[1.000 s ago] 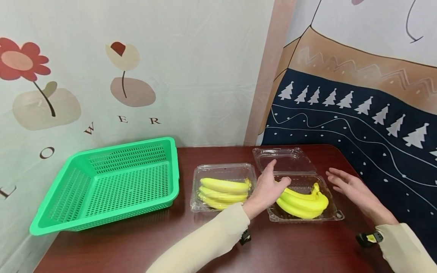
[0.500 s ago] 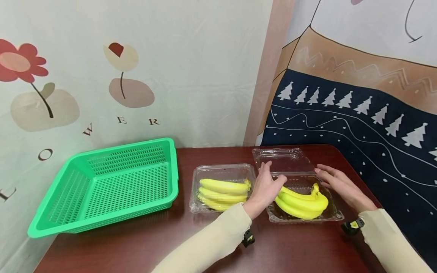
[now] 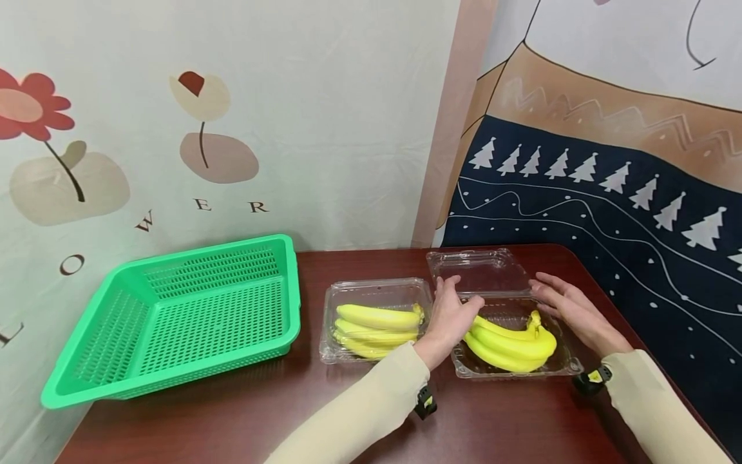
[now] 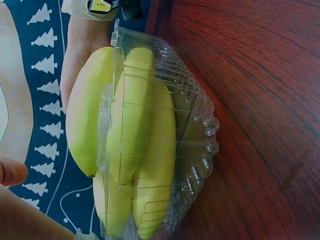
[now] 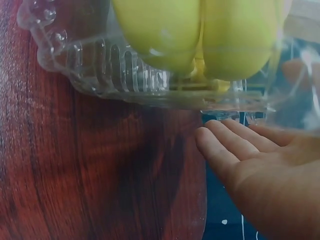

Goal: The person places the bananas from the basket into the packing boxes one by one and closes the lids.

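A clear plastic clamshell box (image 3: 559, 366) sits on the table with its lid (image 3: 484, 270) folded back behind it. Inside lies a bunch of yellow bananas (image 3: 510, 348), which rises above the rim in the left wrist view. My left hand (image 3: 449, 319) is at the box's left side, thumb and fingers spread. On the other side my right hand (image 3: 580, 314) has its fingertips near the lid's right front corner; its fingers look straight in the right wrist view. Whether either hand touches the plastic I cannot tell.
Left of my left hand stands a second clamshell box (image 3: 330, 351), its lid apparently down over more bananas (image 3: 379, 316). A green perforated basket (image 3: 174, 380) occupies the table's left side. Printed cloth (image 3: 348, 129) hangs behind the table and along its right.
My right hand has moved left, to the right corner of the lid. My left hand has shifted slightly left. Box and bananas stay in place.
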`<act>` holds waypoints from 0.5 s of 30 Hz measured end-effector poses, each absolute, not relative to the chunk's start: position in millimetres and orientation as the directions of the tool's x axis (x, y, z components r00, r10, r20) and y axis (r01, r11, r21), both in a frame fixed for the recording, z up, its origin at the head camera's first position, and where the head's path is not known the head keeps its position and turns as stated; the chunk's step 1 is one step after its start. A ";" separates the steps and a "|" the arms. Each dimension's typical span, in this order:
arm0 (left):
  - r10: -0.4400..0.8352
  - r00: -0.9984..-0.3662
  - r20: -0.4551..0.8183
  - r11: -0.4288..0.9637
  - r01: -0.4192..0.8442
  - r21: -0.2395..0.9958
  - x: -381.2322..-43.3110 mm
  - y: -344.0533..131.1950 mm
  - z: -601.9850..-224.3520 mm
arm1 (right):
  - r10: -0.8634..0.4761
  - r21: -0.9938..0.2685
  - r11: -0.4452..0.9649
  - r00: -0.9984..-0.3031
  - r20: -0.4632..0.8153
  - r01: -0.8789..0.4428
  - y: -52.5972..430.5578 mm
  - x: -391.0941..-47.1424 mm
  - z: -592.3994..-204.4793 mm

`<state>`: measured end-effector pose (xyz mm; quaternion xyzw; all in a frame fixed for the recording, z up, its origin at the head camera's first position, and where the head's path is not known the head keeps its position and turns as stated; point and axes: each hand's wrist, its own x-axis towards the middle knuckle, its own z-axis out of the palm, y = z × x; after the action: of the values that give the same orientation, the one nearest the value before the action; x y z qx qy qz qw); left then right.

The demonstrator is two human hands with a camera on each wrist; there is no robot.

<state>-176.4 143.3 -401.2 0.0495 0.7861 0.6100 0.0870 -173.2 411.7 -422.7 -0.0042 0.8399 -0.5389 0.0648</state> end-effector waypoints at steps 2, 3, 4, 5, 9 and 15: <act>0.177 -0.981 -0.076 0.251 -0.030 0.968 -177.1 143.5 -401.4 | -0.075 -0.918 0.393 -0.993 -0.092 0.056 411.3 -173.3 -423.1; 0.174 -0.982 -0.076 0.251 -0.030 0.968 -177.3 143.7 -401.4 | -0.074 -0.925 0.376 -0.993 -0.087 0.052 411.0 -173.3 -423.2; 0.170 -0.983 -0.075 0.250 -0.030 0.968 -177.6 144.0 -401.4 | -0.075 -0.933 0.357 -0.994 -0.081 0.049 410.8 -173.3 -423.4; 0.166 -0.983 -0.075 0.250 -0.032 0.968 -177.8 144.4 -401.4 | -0.075 -0.940 0.339 -0.994 -0.075 0.045 410.5 -173.3 -423.6; 0.154 -0.985 -0.075 0.243 -0.036 0.969 -178.6 145.4 -400.3 | -0.071 -0.961 0.275 -0.996 -0.051 0.030 409.3 -173.1 -423.5; 0.131 -0.987 -0.096 0.228 -0.065 0.972 -180.9 146.6 -397.5 | -0.060 -0.995 0.100 -0.998 -0.016 0.010 410.6 -170.5 -420.9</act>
<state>-180.9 146.6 -397.5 0.0212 0.7795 0.6210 0.0788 -170.5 410.6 -420.9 -0.0167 0.7413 -0.6705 0.0260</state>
